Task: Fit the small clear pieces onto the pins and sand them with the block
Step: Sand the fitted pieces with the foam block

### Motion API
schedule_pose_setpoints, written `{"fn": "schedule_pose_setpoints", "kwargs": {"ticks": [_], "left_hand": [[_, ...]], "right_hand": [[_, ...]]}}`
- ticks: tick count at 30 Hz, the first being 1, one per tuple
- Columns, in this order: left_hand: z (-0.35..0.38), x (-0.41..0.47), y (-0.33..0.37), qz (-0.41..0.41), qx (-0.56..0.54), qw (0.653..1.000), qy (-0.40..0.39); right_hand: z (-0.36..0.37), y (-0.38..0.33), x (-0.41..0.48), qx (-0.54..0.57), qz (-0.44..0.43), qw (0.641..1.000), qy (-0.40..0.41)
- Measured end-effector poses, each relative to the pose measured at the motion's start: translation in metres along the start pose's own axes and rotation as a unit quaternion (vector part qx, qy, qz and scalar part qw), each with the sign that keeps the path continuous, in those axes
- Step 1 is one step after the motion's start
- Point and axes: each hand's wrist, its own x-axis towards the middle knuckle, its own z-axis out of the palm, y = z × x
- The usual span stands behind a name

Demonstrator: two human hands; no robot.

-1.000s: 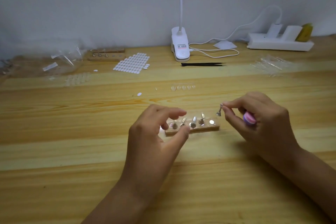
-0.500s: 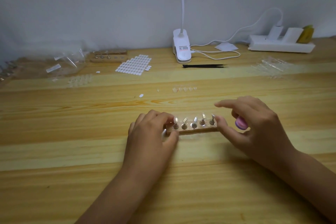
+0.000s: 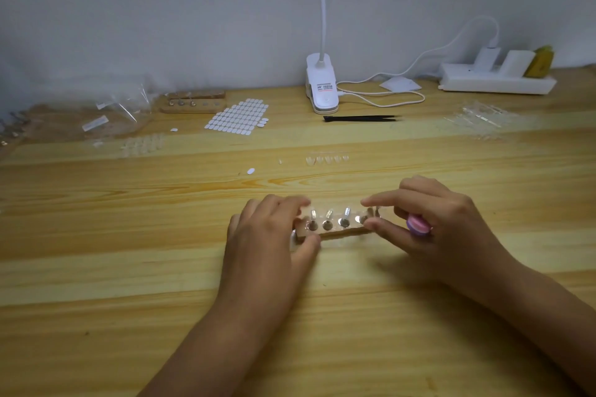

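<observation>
Centre: the wooden holder [image 3: 342, 231] lies flat on the desk [image 3: 290, 332], its long side toward me, between my two hands.
Left side: my left grip [image 3: 267, 235] clasps the holder's left end, fingers curled over the far edge and thumb pressed against the near edge.
Right side: my right grip [image 3: 442, 226] has its lower fingers curled round the pink sanding block [image 3: 418, 225], tucking it against the palm. The forefinger reaches out over the holder's right end and the thumb sits at its near right corner. Blur hides whether those two pinch anything.
Pin row: the pins [image 3: 346, 213] stand in the holder's holes. Three show plainly at the left and middle, leaning a little, with bright tips. I cannot tell whether clear pieces sit on them, and those at the right end are smeared behind my fingers.
Beyond: a short row of small clear pieces [image 3: 327, 159] lies on the desk past the holder, apart from it, with a lone white oval [image 3: 251, 171] to its left.
Back left: a second wooden holder [image 3: 193, 102] sits near the wall, with clear bags [image 3: 119, 109] on its left and a sheet of white ovals [image 3: 238, 118] on its right.
Back middle: black tweezers [image 3: 361, 118] lie just in front of a white clip lamp [image 3: 322, 87].
Back right: a white power strip [image 3: 496, 82] sits against the wall, with clear strips [image 3: 480, 119] on the desk in front of it.
</observation>
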Motion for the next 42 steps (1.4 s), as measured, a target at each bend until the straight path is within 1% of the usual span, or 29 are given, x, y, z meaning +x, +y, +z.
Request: {"fn": "schedule_pose_setpoints", "kwargs": {"ticks": [2,5,6,8,10,15,17,20,22,24,25,26,27,28,29,30,31,33,34,36,37,40,42], "left_hand": [[-0.002,-0.001,0.005,0.071,-0.013,0.997,0.016],[-0.002,-0.005,0.016,0.191,-0.055,0.977,0.079],[-0.002,-0.006,0.018,0.217,-0.067,0.969,0.099],[-0.004,-0.008,0.020,0.241,-0.093,0.959,0.120],[-0.006,-0.008,0.022,0.240,-0.118,0.957,0.112],[-0.012,-0.009,0.025,0.214,-0.197,0.956,0.047],[-0.013,-0.009,0.026,0.206,-0.207,0.956,0.039],[-0.013,-0.011,0.030,0.201,-0.200,0.958,0.033],[-0.013,-0.011,0.032,0.191,-0.216,0.957,0.026],[-0.013,-0.012,0.033,0.167,-0.252,0.953,0.017],[-0.013,-0.012,0.034,0.153,-0.270,0.951,0.013],[-0.013,-0.013,0.034,0.139,-0.284,0.949,0.010],[-0.013,-0.013,0.033,0.126,-0.296,0.947,0.008],[-0.012,-0.013,0.033,0.113,-0.310,0.944,0.007],[-0.012,-0.013,0.033,0.101,-0.325,0.940,0.007],[-0.011,-0.012,0.032,0.089,-0.339,0.937,0.006],[-0.010,-0.012,0.031,0.080,-0.352,0.933,0.004],[-0.010,-0.012,0.030,0.072,-0.372,0.925,-0.005],[-0.010,-0.012,0.030,0.073,-0.380,0.922,-0.009],[-0.010,-0.011,0.030,0.078,-0.394,0.916,-0.014],[-0.010,-0.011,0.031,0.079,-0.402,0.912,-0.014],[-0.008,-0.011,0.031,0.072,-0.416,0.906,-0.014],[-0.006,-0.010,0.031,0.070,-0.419,0.905,-0.022]], "right_hand": [[-0.009,-0.006,-0.001,0.093,0.050,0.994,-0.002],[-0.018,-0.016,-0.004,0.257,0.115,0.959,-0.031],[-0.019,-0.019,-0.005,0.293,0.126,0.947,-0.040],[-0.022,-0.024,-0.006,0.333,0.141,0.931,-0.053],[-0.024,-0.028,-0.006,0.344,0.156,0.924,-0.065],[-0.026,-0.032,-0.008,0.361,0.194,0.910,-0.068],[-0.025,-0.030,-0.009,0.368,0.199,0.905,-0.079],[-0.027,-0.032,-0.011,0.345,0.209,0.907,-0.117],[-0.031,-0.034,-0.014,0.343,0.206,0.904,-0.150],[-0.027,-0.034,-0.009,0.364,0.198,0.900,-0.137],[-0.026,-0.031,-0.017,0.352,0.186,0.908,-0.131],[-0.021,-0.025,-0.021,0.339,0.209,0.913,-0.092],[-0.020,-0.023,-0.021,0.335,0.241,0.909,-0.056],[-0.014,-0.023,-0.023,0.351,0.218,0.910,-0.040],[-0.010,-0.024,-0.026,0.353,0.152,0.922,-0.055],[-0.013,-0.023,-0.024,0.351,0.112,0.928,-0.055],[-0.011,-0.020,-0.024,0.297,0.081,0.951,-0.035],[-0.011,-0.020,-0.028,0.234,0.033,0.972,0.010],[-0.010,-0.021,-0.026,0.199,0.005,0.979,0.048],[-0.009,-0.023,-0.019,0.181,-0.036,0.978,0.100],[-0.011,-0.023,-0.018,0.180,-0.045,0.976,0.110],[-0.014,-0.021,-0.018,0.169,-0.035,0.977,0.123],[-0.012,-0.026,-0.018,0.170,-0.049,0.975,0.132]]}}
